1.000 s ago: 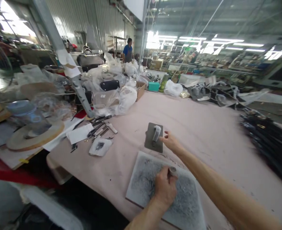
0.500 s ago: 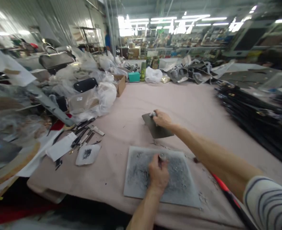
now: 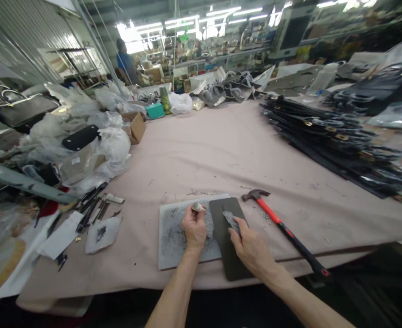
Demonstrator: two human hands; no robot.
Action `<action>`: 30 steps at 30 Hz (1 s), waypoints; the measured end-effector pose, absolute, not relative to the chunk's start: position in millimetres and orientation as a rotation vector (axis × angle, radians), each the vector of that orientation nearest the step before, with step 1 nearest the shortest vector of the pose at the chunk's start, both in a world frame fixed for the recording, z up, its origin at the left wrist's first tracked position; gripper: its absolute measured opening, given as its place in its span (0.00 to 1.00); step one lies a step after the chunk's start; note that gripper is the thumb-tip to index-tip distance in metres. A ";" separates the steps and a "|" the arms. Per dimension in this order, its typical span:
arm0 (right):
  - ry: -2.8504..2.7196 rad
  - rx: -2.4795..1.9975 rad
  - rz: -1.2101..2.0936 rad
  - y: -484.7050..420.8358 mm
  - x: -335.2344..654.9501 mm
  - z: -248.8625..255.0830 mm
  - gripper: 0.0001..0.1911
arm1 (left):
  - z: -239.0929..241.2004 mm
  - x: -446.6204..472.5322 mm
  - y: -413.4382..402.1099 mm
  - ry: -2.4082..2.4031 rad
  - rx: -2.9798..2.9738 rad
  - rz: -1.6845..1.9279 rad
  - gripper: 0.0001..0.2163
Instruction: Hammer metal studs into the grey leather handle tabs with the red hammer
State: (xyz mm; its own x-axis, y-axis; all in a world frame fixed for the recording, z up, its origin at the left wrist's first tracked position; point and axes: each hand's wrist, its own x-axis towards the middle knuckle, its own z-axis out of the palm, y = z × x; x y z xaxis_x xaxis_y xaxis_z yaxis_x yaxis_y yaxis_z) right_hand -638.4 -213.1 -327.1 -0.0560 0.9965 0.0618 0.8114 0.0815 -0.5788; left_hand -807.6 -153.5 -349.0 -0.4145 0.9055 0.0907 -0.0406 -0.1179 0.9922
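Note:
My left hand is closed around a short cylinder with a round, pale metallic end; its lower part is hidden in my fingers. That hand is over a grey, scuffed board covered in dark marks. My right hand grips a dark flat panel with rounded corners by a grey, wrapped-looking piece on its face. The panel overlaps the right part of the board. Right of my right hand lies a claw hammer with a red and black handle.
Strips and tools lie at left beside a small bag of dark bits. Plastic-wrapped goods, a cardboard box and a teal box stand behind. Black straps are piled at right. A person in blue is far back.
My right hand has brought the dark panel back from beyond the board to its right part. My left hand still holds the cylinder over the board. The view has swung right, showing the whole hammer.

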 end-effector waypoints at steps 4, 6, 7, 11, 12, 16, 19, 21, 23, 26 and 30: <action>-1.987 -1.828 0.484 -219.3 -642.2 -331.6 0.14 | -335.7 -793.4 -135.9 1.267 1.062 1.531 0.12; -2.010 -1.873 0.457 -217.3 -643.4 -327.3 0.12 | -331.6 -780.6 -125.2 1.189 1.078 1.499 0.13; -2.011 -1.891 0.462 -216.1 -643.8 -325.2 0.12 | -331.4 -774.0 -120.5 1.154 1.081 1.474 0.13; -1.982 -1.905 0.554 -214.2 -642.8 -321.1 0.12 | -341.3 -757.4 -109.8 1.096 1.141 1.323 0.11; -1.968 -1.884 0.584 -215.0 -641.2 -320.9 0.12 | -345.0 -756.8 -109.0 1.115 1.162 1.306 0.10; -1.873 -1.693 0.670 -220.6 -622.7 -321.3 0.19 | -353.9 -761.8 -108.7 1.190 1.249 1.272 0.08; -1.794 -1.637 0.551 -222.1 -592.3 -324.8 0.22 | -353.1 -763.9 -109.5 1.191 1.293 1.259 0.08; -1.773 -1.690 0.349 -220.2 -565.6 -330.4 0.23 | -351.4 -763.5 -110.6 1.194 1.302 1.260 0.08; -1.791 -1.817 0.150 -216.9 -537.6 -338.1 0.23 | -350.3 -762.9 -111.8 1.203 1.319 1.251 0.08; -1.842 -2.063 0.002 -212.0 -502.5 -350.5 0.20 | -349.8 -762.6 -112.8 1.215 1.351 1.228 0.07; -1.959 -2.264 0.060 -208.1 -482.6 -360.5 0.15 | -348.7 -762.4 -111.8 1.226 1.382 1.201 0.07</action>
